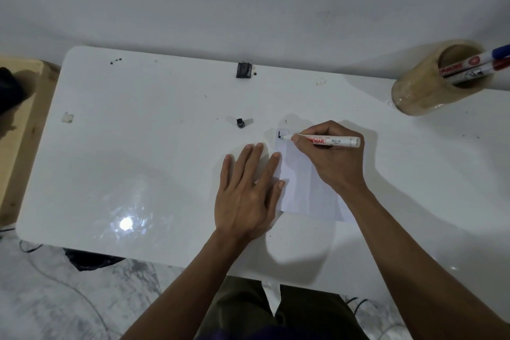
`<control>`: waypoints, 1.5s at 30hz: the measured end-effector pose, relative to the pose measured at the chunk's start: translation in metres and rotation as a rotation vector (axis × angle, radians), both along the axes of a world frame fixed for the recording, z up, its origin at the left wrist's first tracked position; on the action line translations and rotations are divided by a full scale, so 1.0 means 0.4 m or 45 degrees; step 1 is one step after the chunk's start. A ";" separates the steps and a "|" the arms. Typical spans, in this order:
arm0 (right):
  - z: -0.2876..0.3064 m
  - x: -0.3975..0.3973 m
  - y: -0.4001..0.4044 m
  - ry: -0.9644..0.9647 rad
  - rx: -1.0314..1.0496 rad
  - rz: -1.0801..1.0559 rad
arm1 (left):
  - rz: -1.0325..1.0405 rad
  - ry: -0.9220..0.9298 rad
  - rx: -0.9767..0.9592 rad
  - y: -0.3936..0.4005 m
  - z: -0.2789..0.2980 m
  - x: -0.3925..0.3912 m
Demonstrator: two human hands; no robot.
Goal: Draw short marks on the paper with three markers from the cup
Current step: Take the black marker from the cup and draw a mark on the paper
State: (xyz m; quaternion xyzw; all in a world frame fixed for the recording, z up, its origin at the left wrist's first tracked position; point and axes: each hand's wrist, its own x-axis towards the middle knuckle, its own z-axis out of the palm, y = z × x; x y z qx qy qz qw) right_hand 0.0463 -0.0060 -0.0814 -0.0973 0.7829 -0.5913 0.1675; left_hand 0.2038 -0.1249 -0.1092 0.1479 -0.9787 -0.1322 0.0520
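A white sheet of paper (pixel 306 190) lies on the white table (pixel 138 146). My right hand (pixel 331 160) grips a white marker (pixel 328 141) with its tip touching the paper's top left corner, beside a short dark mark (pixel 279 135). My left hand (pixel 248 190) lies flat, fingers spread, pressing on the paper's left edge. A black marker cap (pixel 240 123) stands on the table left of the paper. At the far right a tan cup (pixel 430 83) holds two markers (pixel 480 66), one with a blue cap and one with a red cap.
A black clip-like piece (pixel 244 70) sits at the table's far edge against the wall. A small white scrap (pixel 67 117) lies at the left. A wooden surface (pixel 16 130) adjoins the table's left side. Cables run on the floor below.
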 end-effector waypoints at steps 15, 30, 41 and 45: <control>0.139 -0.056 0.017 -0.440 -0.488 -0.087 | 0.399 0.195 0.504 -0.050 0.099 -0.042; 0.190 0.090 0.048 -0.402 -0.394 -0.241 | 0.406 0.080 0.404 -0.189 0.112 -0.144; 0.331 0.193 -0.071 -0.085 -0.399 -0.248 | 0.829 0.304 2.214 -0.115 0.373 -0.032; 0.340 0.223 -0.093 -0.072 -0.365 -0.257 | 0.792 0.291 2.306 -0.130 0.386 -0.013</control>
